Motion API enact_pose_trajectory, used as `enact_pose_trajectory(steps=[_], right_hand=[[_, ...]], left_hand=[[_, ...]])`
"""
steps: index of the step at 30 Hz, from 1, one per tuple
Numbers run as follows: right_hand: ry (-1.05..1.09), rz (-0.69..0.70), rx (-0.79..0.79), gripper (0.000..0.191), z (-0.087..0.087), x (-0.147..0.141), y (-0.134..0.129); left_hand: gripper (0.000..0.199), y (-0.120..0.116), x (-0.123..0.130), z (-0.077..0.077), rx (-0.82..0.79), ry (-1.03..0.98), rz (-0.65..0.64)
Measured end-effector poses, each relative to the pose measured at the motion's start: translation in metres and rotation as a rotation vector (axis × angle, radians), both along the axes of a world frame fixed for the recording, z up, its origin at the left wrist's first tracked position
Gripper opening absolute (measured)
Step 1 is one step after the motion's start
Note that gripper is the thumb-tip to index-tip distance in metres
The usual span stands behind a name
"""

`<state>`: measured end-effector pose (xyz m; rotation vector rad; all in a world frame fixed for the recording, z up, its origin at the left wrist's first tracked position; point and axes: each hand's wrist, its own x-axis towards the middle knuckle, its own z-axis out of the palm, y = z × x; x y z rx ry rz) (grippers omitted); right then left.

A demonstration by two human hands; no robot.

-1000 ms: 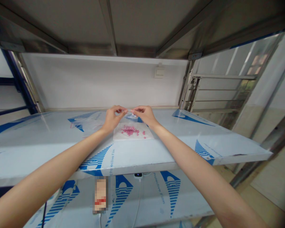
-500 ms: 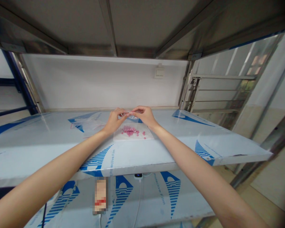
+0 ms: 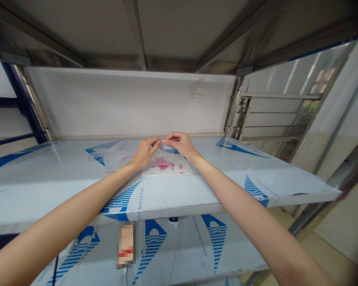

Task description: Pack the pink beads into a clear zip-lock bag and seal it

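The left hand (image 3: 143, 153) and the right hand (image 3: 180, 144) are held near the centre of the frame, above the shelf (image 3: 35, 178). The fingers (image 3: 156, 142) of both hands are pinched together on the top edge of a small clear bag (image 3: 167, 147), and the two hands are almost touching. Just below the bag, pink beads (image 3: 161, 162) are lying on a white sheet (image 3: 170, 170), a few apart from the heap. A second plastic bag (image 3: 109, 157) is lying left of the hands, and a wall switch (image 3: 200, 91) is seen higher up on the white wall (image 3: 122, 103)
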<state>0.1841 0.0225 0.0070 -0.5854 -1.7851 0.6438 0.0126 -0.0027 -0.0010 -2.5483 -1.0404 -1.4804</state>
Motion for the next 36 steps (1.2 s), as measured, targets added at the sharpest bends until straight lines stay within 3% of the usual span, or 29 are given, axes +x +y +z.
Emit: enact_pose_trajectory(steps=[4, 9, 15, 21, 29, 33, 36], right_hand=[[0.058, 0.054, -0.057, 0.028, -0.003, -0.002, 0.001], [0.166, 0.011, -0.093, 0.024, -0.001, 0.0, 0.004], [0.082, -0.037, -0.058, 0.021, 0.002, 0.003, 0.003], [0.054, -0.097, -0.003, 0.019, 0.003, 0.002, 0.001], [0.088, -0.022, -0.093, 0.023, -0.001, 0.003, 0.005], [0.045, -0.132, -0.033, 0.024, -0.001, 0.005, 0.008], [0.059, -0.355, 0.046, 0.025, -0.004, 0.013, 0.014]], left_hand=[[0.039, 0.001, 0.0, 0.0, 0.001, -0.041, 0.005], [0.039, 0.001, -0.001, 0.0, 0.021, -0.082, 0.027], [0.027, 0.0, -0.001, 0.0, 0.023, -0.098, -0.054], [0.021, 0.001, 0.0, 0.001, 0.128, -0.042, 0.048], [0.024, 0.003, -0.002, 0.002, 0.178, -0.004, 0.065], [0.03, 0.005, -0.001, -0.002, 0.099, 0.03, 0.077], [0.033, 0.008, -0.004, -0.006, 0.078, 0.031, 0.103]])
